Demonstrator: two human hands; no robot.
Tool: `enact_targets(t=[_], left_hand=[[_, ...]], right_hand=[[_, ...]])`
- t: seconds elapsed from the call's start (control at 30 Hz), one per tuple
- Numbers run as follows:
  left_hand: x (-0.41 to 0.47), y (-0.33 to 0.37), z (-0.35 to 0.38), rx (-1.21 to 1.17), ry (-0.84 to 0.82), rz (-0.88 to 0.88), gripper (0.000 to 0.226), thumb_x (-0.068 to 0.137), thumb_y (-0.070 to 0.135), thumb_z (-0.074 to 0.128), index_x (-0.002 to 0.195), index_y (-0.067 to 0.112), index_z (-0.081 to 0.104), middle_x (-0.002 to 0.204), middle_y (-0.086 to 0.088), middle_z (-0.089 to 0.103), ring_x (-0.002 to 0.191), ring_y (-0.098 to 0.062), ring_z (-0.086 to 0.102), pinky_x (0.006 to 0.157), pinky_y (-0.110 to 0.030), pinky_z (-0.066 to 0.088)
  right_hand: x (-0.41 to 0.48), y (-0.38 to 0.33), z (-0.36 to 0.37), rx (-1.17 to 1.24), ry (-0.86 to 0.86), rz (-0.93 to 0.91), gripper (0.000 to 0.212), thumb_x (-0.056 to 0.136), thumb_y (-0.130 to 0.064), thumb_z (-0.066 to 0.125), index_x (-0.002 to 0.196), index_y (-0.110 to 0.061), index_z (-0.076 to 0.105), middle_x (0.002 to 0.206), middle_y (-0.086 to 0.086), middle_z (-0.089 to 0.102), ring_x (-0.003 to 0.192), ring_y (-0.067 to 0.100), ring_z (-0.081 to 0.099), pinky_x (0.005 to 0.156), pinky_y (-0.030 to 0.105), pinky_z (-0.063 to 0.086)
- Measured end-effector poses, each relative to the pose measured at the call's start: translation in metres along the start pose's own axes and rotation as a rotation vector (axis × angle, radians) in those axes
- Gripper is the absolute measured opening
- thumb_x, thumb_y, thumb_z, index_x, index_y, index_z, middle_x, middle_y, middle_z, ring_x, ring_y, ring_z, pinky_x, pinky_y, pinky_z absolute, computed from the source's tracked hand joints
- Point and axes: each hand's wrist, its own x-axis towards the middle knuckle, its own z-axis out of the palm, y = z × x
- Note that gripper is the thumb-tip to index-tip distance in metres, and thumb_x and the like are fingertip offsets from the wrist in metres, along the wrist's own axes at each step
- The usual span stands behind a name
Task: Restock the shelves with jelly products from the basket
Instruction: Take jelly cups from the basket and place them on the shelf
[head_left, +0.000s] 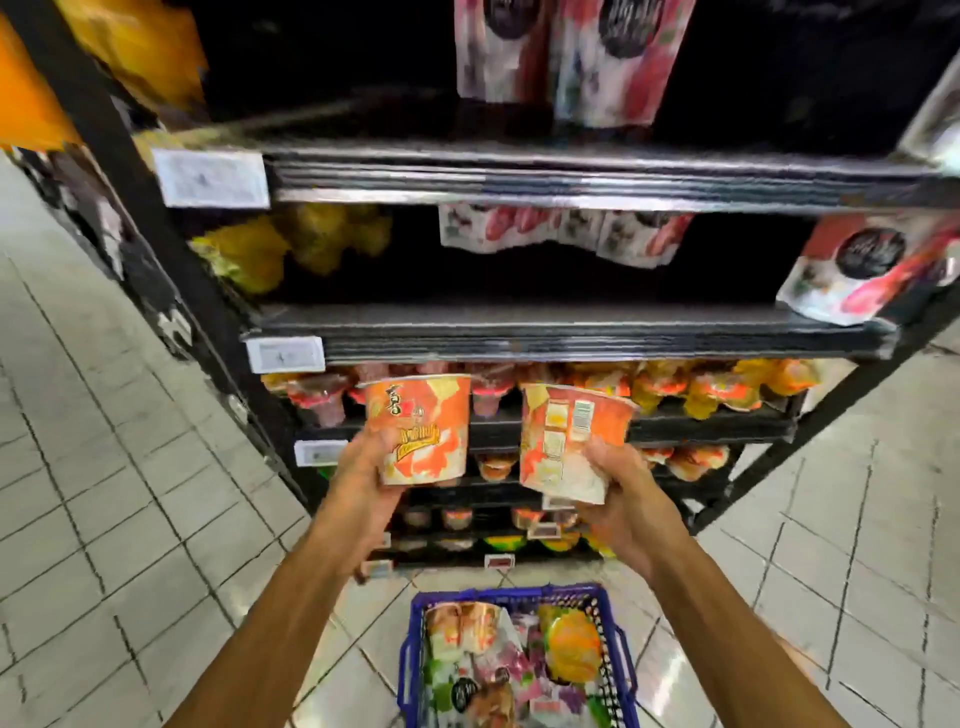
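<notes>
Orange jelly cup (418, 431) sits upright in the gripping left hand (363, 483); the right hand (621, 501) clasps a second cup (569, 441), tilted, by its base. Both hang before the shelf edge (727, 427); that low hold risks a drop.

Both arms were extended forward and raised. The left hand (363, 488) gripped a cup (418, 431) near its base; the right hand (626, 501) gripped a second cup (569, 441), tilted.
</notes>
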Motion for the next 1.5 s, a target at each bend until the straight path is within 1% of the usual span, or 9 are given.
enact_targets(t=[0.2, 0.37, 0.57, 0.7, 0.8, 0.9, 1.17, 1.33, 1.5], left_hand=[[-0.024, 0.154, 0.041, 0.032, -0.215, 0.279, 0.026, 0.083, 0.026, 0.055, 0.107, 0.017, 0.061, 0.087, 0.003, 0.077, 0.074, -0.011, 0.073, 0.057, -0.025, 0.056], [-0.05, 0.255, 0.081, 0.019, -0.324, 0.435, 0.029, 0.078, 0.023, 0.055, 0.105, 0.014, 0.06, 0.088, 0.003, 0.077, 0.078, -0.01, 0.073, 0.066, -0.023, 0.059], [-0.071, 0.346, 0.126, 0.047, -0.379, 0.494, 0.05, 0.079, 0.037, 0.051, 0.125, 0.017, 0.056, 0.109, -0.004, 0.071, 0.096, -0.02, 0.067, 0.085, -0.04, 0.054], [-0.072, 0.394, 0.151, 0.08, -0.394, 0.556, 0.045, 0.088, 0.044, 0.049, 0.123, 0.017, 0.058, 0.108, -0.006, 0.074, 0.097, -0.023, 0.07, 0.082, -0.043, 0.058], [-0.072, 0.424, 0.176, 0.175, -0.356, 0.629, 0.083, 0.045, 0.062, 0.086, 0.112, 0.016, 0.064, 0.103, -0.005, 0.076, 0.092, -0.021, 0.073, 0.079, -0.042, 0.06], [-0.063, 0.453, 0.194, 0.154, -0.328, 0.706, 0.104, 0.018, 0.06, 0.092, 0.106, 0.013, 0.064, 0.092, -0.004, 0.077, 0.083, -0.018, 0.074, 0.068, -0.037, 0.06], [-0.047, 0.547, 0.233, 0.222, -0.3, 0.985, 0.052, 0.065, 0.043, 0.078, 0.11, 0.02, 0.066, 0.101, -0.002, 0.076, 0.092, -0.016, 0.073, 0.079, -0.031, 0.058], [-0.044, 0.607, 0.268, 0.348, -0.2, 1.059, 0.064, 0.063, 0.055, 0.08, 0.111, 0.015, 0.069, 0.1, 0.001, 0.077, 0.098, -0.017, 0.072, 0.095, -0.038, 0.052], [-0.037, 0.652, 0.302, 0.436, -0.083, 1.175, 0.075, 0.055, 0.066, 0.079, 0.111, 0.016, 0.07, 0.106, -0.001, 0.075, 0.104, -0.018, 0.068, 0.1, -0.042, 0.051]], right_hand=[[-0.041, -0.104, 0.099, -0.039, -0.072, -0.338, 0.027, 0.073, -0.012, 0.057, 0.097, -0.01, 0.069, 0.088, 0.003, 0.076, 0.08, 0.015, 0.073, 0.067, 0.027, 0.059], [-0.066, -0.186, 0.163, -0.177, 0.027, -0.637, 0.055, 0.063, -0.02, 0.072, 0.113, -0.002, 0.061, 0.104, 0.014, 0.069, 0.099, 0.028, 0.063, 0.099, 0.051, 0.047], [-0.079, -0.273, 0.198, -0.29, 0.067, -0.812, 0.089, 0.053, -0.042, 0.091, 0.127, -0.014, 0.052, 0.115, 0.006, 0.069, 0.101, 0.022, 0.07, 0.083, 0.047, 0.058], [-0.084, -0.334, 0.221, -0.372, 0.099, -0.857, 0.107, 0.045, -0.064, 0.088, 0.133, -0.019, 0.047, 0.119, 0.005, 0.067, 0.102, 0.022, 0.07, 0.086, 0.049, 0.058], [-0.084, -0.371, 0.236, -0.36, 0.072, -0.929, 0.104, 0.047, -0.066, 0.086, 0.132, -0.016, 0.052, 0.116, 0.005, 0.07, 0.101, 0.023, 0.07, 0.087, 0.045, 0.058], [-0.079, -0.404, 0.246, -0.279, -0.036, -0.96, 0.072, 0.058, -0.052, 0.086, 0.116, -0.017, 0.064, 0.097, 0.0, 0.076, 0.086, 0.02, 0.073, 0.067, 0.033, 0.058], [-0.074, -0.499, 0.278, -0.182, -0.141, -1.177, 0.075, 0.051, -0.05, 0.081, 0.116, -0.023, 0.055, 0.097, -0.006, 0.074, 0.091, 0.016, 0.073, 0.075, 0.035, 0.06], [-0.077, -0.564, 0.306, -0.187, -0.032, -1.303, 0.052, 0.074, -0.046, 0.078, 0.118, -0.024, 0.059, 0.109, -0.001, 0.071, 0.102, 0.019, 0.069, 0.083, 0.037, 0.057], [-0.075, -0.604, 0.327, -0.278, 0.116, -1.316, 0.069, 0.071, -0.059, 0.076, 0.125, -0.023, 0.055, 0.11, -0.004, 0.068, 0.103, 0.016, 0.063, 0.079, 0.034, 0.051]])
